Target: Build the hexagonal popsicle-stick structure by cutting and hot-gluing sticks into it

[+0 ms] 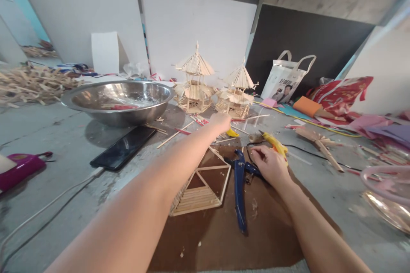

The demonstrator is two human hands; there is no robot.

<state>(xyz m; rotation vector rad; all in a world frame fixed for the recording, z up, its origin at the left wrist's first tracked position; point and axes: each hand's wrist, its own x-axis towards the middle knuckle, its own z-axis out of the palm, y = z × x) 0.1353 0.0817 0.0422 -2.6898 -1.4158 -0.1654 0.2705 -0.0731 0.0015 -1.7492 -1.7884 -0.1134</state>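
Our left hand [220,123] outstretched, right hand [268,161] curled; we can't tell either grip
A hot-glue gun [278,144] lies by our right; the tote bag's [282,79] characters blur.

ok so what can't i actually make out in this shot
Head view, hidden by the hand itself: what the left hand's grip holds, if anything.
Head view, behind the left forearm: part of the stick frame.
Head view, behind the right hand's grip: part of the yellow glue gun.
Head view, cut off by the left edge: the purple object's far end.
Head view, too small and blurred: fine print on the white bag.
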